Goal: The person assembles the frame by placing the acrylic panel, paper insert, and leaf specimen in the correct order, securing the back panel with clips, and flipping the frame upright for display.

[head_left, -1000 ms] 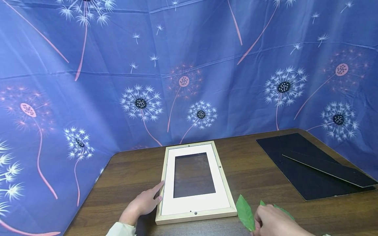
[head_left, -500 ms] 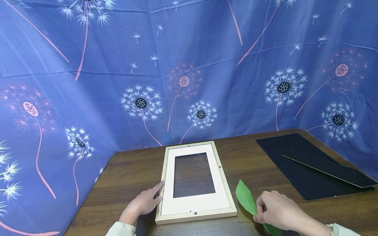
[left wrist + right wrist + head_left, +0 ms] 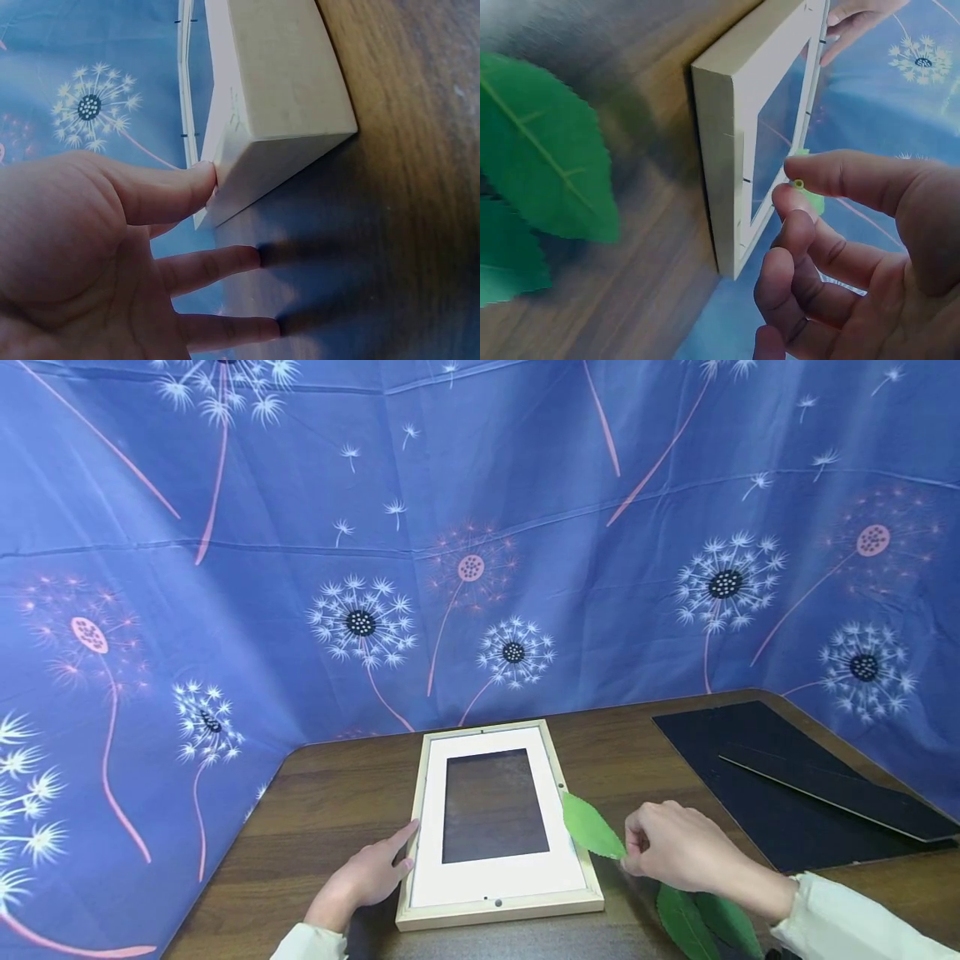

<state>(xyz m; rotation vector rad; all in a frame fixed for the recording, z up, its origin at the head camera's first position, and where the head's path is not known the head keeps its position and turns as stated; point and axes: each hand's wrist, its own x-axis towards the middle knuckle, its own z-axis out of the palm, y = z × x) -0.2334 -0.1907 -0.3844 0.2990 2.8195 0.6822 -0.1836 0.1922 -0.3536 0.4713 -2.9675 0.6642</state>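
A light wooden picture frame (image 3: 517, 910) lies flat on the table, with a white mat (image 3: 487, 881) in it around a rectangular opening. My left hand (image 3: 369, 875) rests against the frame's left side, fingers straight. In the left wrist view its thumb touches the frame's edge and the other fingers reach down to the table. My right hand (image 3: 678, 843) pinches a green leaf (image 3: 591, 828) by its stem end between thumb and forefinger. The leaf's tip overlaps the frame's right border. In the right wrist view the fingers mostly hide this leaf.
More green leaves (image 3: 686, 922) lie below my right forearm at the table's near edge. At the right, a black backing board (image 3: 720, 735) with a raised stand leg (image 3: 840, 789) lies on the wooden table (image 3: 337, 793). A blue dandelion-print cloth (image 3: 247, 635) hangs behind.
My right hand has lifted the leaf away from the other leaves and carried it up and left to the frame's right border. The left hand stays at the frame.
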